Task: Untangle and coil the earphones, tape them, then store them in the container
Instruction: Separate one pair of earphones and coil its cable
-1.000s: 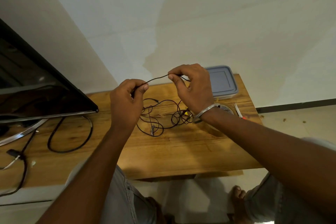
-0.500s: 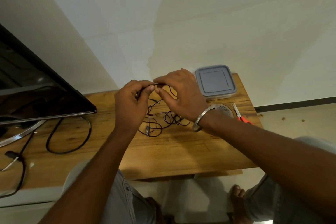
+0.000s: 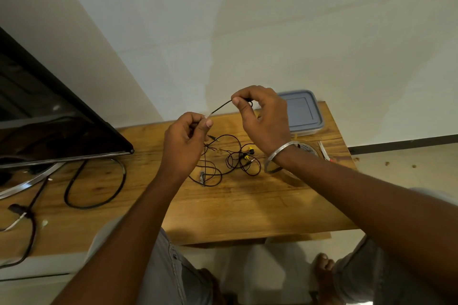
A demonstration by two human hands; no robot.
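Head view: the left hand (image 3: 184, 141) and right hand (image 3: 262, 119) each pinch the cord of the black earphones (image 3: 246, 156), a short stretch held taut between the two grips above the wooden surface (image 3: 247, 205). The rest lies tangled on the surface below, yellow buds showing. The lidded grey container (image 3: 303, 111) sits just behind the right hand, and a tape roll (image 3: 308, 150) lies by the wrist.

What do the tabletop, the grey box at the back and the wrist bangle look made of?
The tabletop looks like wood, smooth and faintly glossy: grain lines show. The grey box seems plastic, a matt lid with moulded ridges. The bangle looks like polished metal, silvery with bright glints; which metal is unclear.
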